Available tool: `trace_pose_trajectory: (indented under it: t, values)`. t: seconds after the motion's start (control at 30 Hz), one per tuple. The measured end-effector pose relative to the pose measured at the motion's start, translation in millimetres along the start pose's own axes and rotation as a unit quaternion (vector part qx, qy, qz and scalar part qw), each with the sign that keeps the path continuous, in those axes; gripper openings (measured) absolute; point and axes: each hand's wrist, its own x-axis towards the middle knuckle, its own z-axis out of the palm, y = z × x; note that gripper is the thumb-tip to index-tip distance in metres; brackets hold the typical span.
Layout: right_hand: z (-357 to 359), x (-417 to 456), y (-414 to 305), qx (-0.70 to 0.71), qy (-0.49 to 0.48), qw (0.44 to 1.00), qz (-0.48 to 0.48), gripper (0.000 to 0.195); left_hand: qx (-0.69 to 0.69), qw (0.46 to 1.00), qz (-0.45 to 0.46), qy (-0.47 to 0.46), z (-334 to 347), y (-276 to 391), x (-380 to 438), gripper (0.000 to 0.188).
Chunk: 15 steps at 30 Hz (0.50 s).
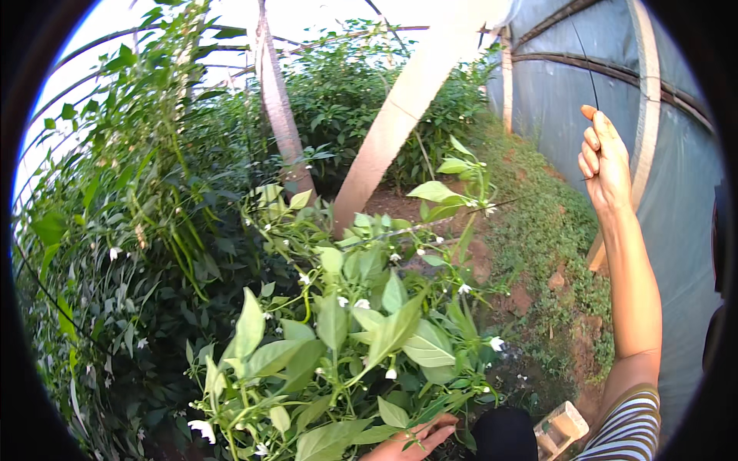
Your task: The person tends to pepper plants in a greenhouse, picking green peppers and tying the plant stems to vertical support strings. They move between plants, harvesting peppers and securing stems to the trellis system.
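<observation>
My right hand is raised at the right, its fingers closed on a thin dark cord that extends upward from the thumb. At the bottom of the view, my left hand is low among the stems and leaves of a flowering pepper plant. Leaves partly cover that hand, so whether it grips anything is hidden. White flowers dot the plant, and a thin line crosses its upper shoots.
Two posts, one upright and one slanted, stand beyond the plant. Dense pepper plants with long green pods fill the left. Plastic sheeting walls the right side. Beside my dark-clothed leg is a wooden piece.
</observation>
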Motion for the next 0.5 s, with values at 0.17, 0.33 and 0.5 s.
trace_pose_trajectory:
  t: [0.17, 0.33, 0.5]
  values:
    - [-112.4, 19.1, 3.3, -0.057, 0.159, 0.985, -0.030, 0.029, -0.248, 0.962, -0.077, -0.080, -37.5, 45.2, 3.3, 0.019]
    - [-90.2, -9.1, 25.3, -0.062, 0.160, 0.985, -0.003, 0.027, -0.515, 0.817, 0.252, 0.064, -49.5, 47.0, 18.6, 0.015]
    - [-39.2, -52.9, 73.1, -0.089, -0.100, 0.958, 0.255, 0.024, -0.260, 0.863, 0.193, 0.386, -50.5, 78.9, 78.1, 0.023]
